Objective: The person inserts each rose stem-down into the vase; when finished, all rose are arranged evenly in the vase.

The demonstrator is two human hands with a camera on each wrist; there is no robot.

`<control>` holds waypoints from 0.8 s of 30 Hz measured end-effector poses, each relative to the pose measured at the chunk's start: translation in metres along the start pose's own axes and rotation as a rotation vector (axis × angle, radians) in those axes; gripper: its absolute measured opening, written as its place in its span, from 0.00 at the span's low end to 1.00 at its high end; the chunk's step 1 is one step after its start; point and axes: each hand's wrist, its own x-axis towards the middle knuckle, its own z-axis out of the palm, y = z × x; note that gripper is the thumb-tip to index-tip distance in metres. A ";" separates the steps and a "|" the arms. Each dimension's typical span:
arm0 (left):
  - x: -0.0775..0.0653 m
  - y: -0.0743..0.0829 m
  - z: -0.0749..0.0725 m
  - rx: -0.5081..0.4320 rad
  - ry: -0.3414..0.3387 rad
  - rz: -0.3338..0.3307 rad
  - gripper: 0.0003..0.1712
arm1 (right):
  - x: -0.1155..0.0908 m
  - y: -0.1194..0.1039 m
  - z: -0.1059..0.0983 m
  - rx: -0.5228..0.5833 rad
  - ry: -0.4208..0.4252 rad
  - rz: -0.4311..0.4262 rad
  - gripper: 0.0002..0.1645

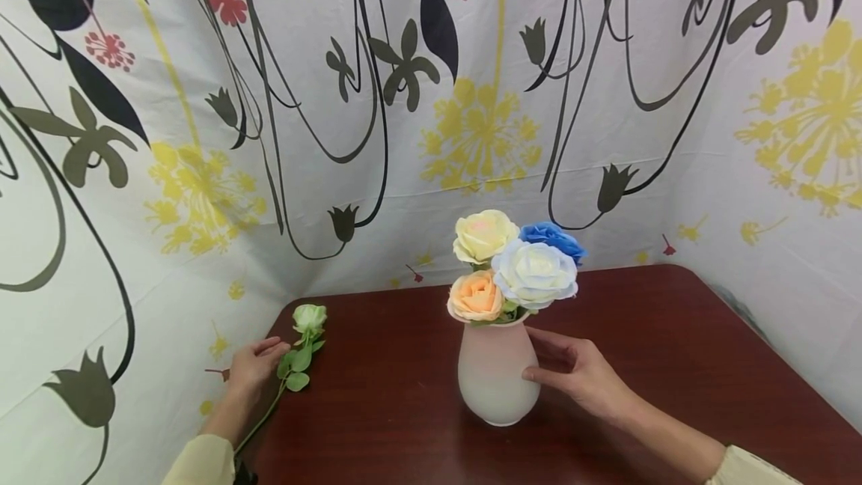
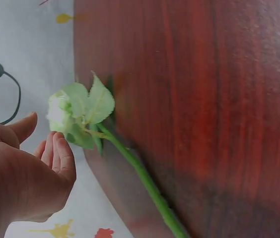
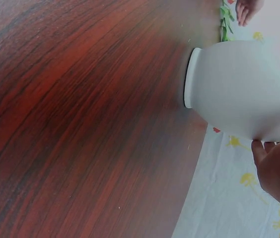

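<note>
A vase (image 1: 497,376), pale pink at the top and whitish below, stands upright on the table. Four artificial roses fill its mouth: cream (image 1: 485,236), blue (image 1: 554,239), white with bluish edges (image 1: 536,273) and orange (image 1: 475,296). My right hand (image 1: 584,374) holds the vase's right side, thumb in front and fingers farther back. In the right wrist view, fingertips (image 3: 258,145) meet the vase wall. A pale green rose (image 1: 310,319) with a leafy stem lies along the table's left edge. Beside its leaves is my left hand (image 1: 252,371), fingers loosely bent, gripping nothing.
The dark red-brown wooden table (image 1: 377,380) has rounded far corners. Behind it and along both sides hangs a white cloth (image 1: 417,171) printed with flowers and curling stems.
</note>
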 end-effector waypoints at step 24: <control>0.015 -0.026 0.030 0.526 0.084 0.116 0.22 | 0.000 0.000 0.000 0.023 0.001 0.007 0.40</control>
